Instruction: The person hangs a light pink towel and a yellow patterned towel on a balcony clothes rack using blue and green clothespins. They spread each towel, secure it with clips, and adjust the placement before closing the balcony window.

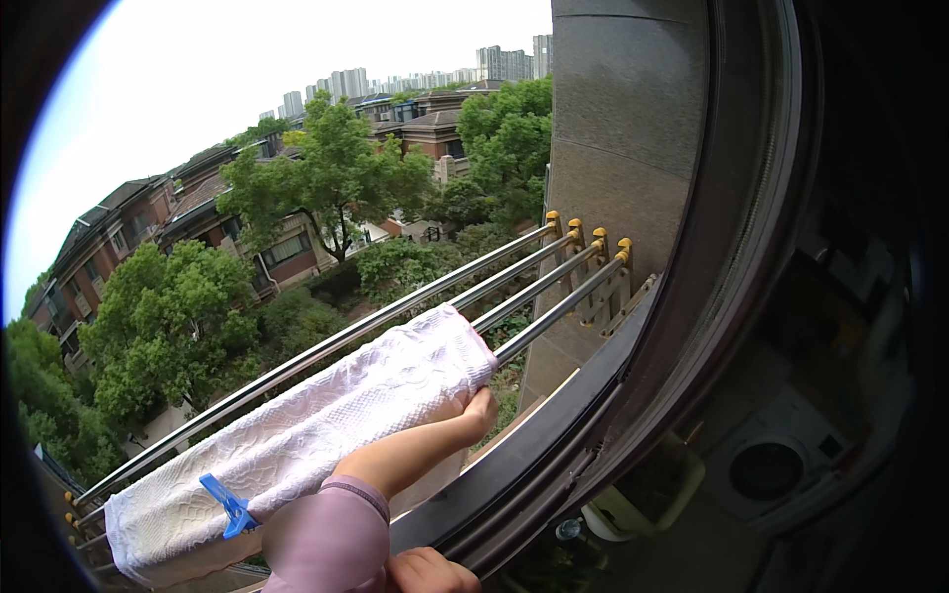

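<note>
A white textured towel point(334, 415) with a pinkish edge lies draped over the metal drying rods outside the window. At its right end, my left hand point(480, 413) holds the near edge, its fingers partly hidden by the cloth. A blue plastic clothespin point(228, 506) is on the towel near its left end, beside my purple sleeve. My right hand point(434, 571) lies at the bottom of the view against the dark window frame point(511, 482), its fingers bent; the picture's edge cuts it off, so its hold is unclear.
Several parallel metal rods point(311, 356) with yellow end caps point(625, 243) run to folding brackets by the tiled outer wall point(623, 133). Trees and houses stand far below. Indoors at the right are a light green basin point(686, 485) and a front-loading washing machine point(767, 467).
</note>
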Motion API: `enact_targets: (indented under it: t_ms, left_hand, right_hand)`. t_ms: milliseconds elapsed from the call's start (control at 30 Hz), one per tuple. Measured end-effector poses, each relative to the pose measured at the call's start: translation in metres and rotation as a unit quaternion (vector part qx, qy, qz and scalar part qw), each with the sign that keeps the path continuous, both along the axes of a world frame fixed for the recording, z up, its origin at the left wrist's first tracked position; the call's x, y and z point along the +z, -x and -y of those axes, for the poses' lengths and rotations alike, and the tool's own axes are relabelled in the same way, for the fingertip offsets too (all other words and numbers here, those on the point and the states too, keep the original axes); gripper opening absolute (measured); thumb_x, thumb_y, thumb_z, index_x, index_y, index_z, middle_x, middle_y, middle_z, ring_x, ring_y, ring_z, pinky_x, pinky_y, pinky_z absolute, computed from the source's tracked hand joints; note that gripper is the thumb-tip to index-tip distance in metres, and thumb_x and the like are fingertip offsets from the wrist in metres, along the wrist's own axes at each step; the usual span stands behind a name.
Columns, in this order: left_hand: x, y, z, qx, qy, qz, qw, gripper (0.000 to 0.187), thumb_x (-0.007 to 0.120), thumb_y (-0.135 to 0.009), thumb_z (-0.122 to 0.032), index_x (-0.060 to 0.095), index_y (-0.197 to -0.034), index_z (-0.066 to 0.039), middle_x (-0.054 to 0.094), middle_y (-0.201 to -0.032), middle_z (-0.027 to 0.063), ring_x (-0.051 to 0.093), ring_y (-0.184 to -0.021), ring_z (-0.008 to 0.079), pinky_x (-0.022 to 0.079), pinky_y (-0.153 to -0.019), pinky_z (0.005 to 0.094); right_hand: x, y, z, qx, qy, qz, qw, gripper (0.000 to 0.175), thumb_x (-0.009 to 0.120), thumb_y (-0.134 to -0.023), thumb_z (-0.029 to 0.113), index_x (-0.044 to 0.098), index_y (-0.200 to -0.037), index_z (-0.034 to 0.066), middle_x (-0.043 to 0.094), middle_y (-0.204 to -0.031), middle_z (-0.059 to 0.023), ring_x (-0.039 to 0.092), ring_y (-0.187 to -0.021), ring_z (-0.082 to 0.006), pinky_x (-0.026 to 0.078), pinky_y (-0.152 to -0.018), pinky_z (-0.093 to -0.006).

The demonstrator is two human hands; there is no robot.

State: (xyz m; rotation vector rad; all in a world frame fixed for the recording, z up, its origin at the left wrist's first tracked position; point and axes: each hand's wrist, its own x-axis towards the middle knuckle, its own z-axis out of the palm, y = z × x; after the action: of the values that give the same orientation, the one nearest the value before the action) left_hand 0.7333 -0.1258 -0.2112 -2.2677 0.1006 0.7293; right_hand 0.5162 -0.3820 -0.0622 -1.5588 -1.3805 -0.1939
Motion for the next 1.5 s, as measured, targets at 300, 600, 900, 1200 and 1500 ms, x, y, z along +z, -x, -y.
enact_targets:
  t_ms: [300,600,900,1200,1500]
  left_hand:
    - [0.117,0.018,-0.052,-0.052,0.601,0.602,0.524,0.04,0.06,-0.092,0.003,0.062,-0.129,-0.011,0.06,-0.122,0.0106,0.061,-0.077,0.0146,0.057,-0.069,0.028]
    - [0.09,-0.028,-0.04,-0.167,0.541,0.489,0.664,0.045,0.053,-0.082,0.008,0.073,-0.116,-0.012,0.064,-0.129,0.0174,0.06,-0.122,0.0351,0.052,-0.1,0.0445]
    - [0.062,-0.013,-0.16,0.386,0.266,0.512,0.72,0.077,0.042,-0.095,-0.064,0.04,-0.155,-0.017,0.045,-0.155,0.0126,0.043,-0.143,0.0319,0.034,-0.113,0.0555]
    - [0.07,-0.019,-0.179,0.292,0.308,0.57,0.703,0.064,0.043,-0.101,-0.057,0.049,-0.148,-0.013,0.05,-0.151,0.0162,0.047,-0.139,0.0345,0.03,-0.116,0.054]
    - [0.221,0.192,-0.072,0.211,0.368,0.514,0.746,0.05,0.061,-0.095,-0.052,0.068,-0.124,-0.012,0.07,-0.121,0.0169,0.063,-0.117,0.0343,0.051,-0.097,0.0443]
  right_hand:
    - [0.004,-0.003,0.001,0.018,0.008,-0.003,1.0,0.022,0.07,-0.079,0.007,0.073,-0.1,0.0038,0.063,-0.078,-0.0074,0.065,-0.075,-0.0244,0.051,-0.058,-0.0346]
    - [0.004,-0.003,-0.002,0.013,0.007,-0.008,1.0,0.017,0.068,-0.078,0.007,0.071,-0.095,0.0046,0.062,-0.076,-0.0074,0.065,-0.074,-0.0243,0.051,-0.056,-0.0347]
    - [-0.002,-0.004,0.001,0.019,0.022,0.003,1.0,0.017,0.064,-0.076,0.014,0.066,-0.089,0.0037,0.064,-0.082,-0.0092,0.067,-0.079,-0.0248,0.052,-0.058,-0.0336]
    - [-0.007,-0.005,-0.005,0.019,0.05,0.02,0.998,0.022,0.066,-0.076,0.016,0.069,-0.093,0.0022,0.065,-0.082,-0.0085,0.067,-0.08,-0.0236,0.051,-0.057,-0.0325]
    - [-0.018,0.007,-0.002,0.004,0.081,0.013,0.997,0.019,0.075,-0.079,0.012,0.075,-0.098,0.0106,0.068,-0.081,-0.0048,0.067,-0.078,-0.0243,0.054,-0.064,-0.0368]
